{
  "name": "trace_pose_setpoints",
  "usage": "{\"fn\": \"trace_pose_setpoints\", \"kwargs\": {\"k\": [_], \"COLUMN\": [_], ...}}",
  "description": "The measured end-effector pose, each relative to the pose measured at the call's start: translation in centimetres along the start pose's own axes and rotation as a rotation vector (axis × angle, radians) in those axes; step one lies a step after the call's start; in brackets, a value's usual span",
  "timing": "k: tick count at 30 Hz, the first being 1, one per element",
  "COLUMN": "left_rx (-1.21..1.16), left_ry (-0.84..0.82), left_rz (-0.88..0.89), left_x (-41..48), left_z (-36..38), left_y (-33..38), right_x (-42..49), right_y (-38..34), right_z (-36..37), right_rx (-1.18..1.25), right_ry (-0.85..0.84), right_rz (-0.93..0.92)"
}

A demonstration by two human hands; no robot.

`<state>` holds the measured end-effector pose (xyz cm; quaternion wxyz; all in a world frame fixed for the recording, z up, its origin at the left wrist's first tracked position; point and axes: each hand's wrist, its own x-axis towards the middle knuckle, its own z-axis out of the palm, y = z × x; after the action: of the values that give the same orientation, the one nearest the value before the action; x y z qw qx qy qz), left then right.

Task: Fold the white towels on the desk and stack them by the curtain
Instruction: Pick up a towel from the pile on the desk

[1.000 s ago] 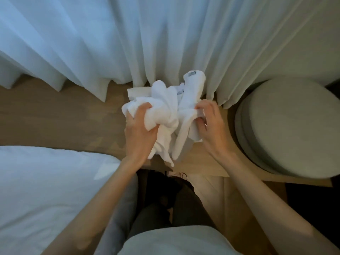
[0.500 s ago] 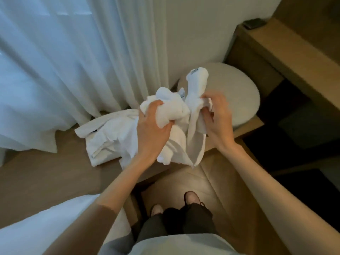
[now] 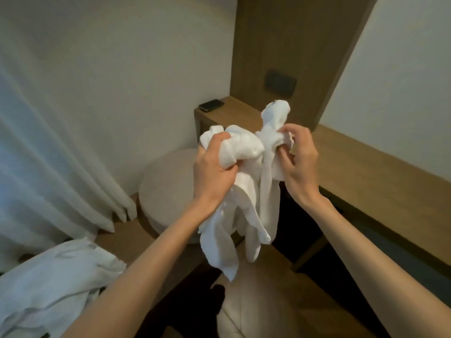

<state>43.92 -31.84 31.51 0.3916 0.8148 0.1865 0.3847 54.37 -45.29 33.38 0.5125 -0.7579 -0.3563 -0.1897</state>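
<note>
The crumpled white towel (image 3: pixel 244 152) is up in the air in front of the person, bunched between both hands, its loose ends hanging in long twisted tails above the floor. The left hand (image 3: pixel 212 174) grips a thick wad of it, fingers curled round the cloth. The right hand (image 3: pixel 301 164) pinches another fold just beside, and one end of the towel sticks up above its fingers.

Behind the towel stands a round padded stool (image 3: pixel 166 186), partly hidden by the cloth and the left hand. To the right a long wooden counter (image 3: pixel 366 174) runs along the wall, with the right forearm crossing in front of it. At its far end lies a small dark flat object (image 3: pixel 211 105), and a dark switch plate (image 3: pixel 280 83) sits on the wood panel above.

At lower left a second white towel (image 3: pixel 56 279) lies in a loose heap on a low wooden ledge (image 3: pixel 127 240), at the foot of the curtain (image 3: pixel 48 172) and well apart from the held one.
</note>
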Motion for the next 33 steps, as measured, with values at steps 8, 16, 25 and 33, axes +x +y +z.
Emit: {"fn": "trace_pose_setpoints", "kwargs": {"k": [8,16,25,33], "left_rx": [-0.131,-0.221,-0.309,-0.124], "left_ry": [0.065,0.062,-0.106,-0.553], "left_rz": [0.172,0.339,0.310,0.024], "left_x": [13.3,27.7,39.2,38.1], "left_z": [9.7,16.7,27.6,36.4], "left_y": [9.5,11.8,5.5,-8.0], "right_x": [14.8,28.3,36.6,32.4], "right_y": [5.3,10.1,21.6,35.3], "right_z": [-8.3,-9.0,-4.6,2.8], "right_rx": [0.014,-0.016,-0.093,-0.214], "right_ry": [0.181,0.305,0.258,-0.181], "right_rz": [-0.065,-0.151,-0.036,0.306]}}
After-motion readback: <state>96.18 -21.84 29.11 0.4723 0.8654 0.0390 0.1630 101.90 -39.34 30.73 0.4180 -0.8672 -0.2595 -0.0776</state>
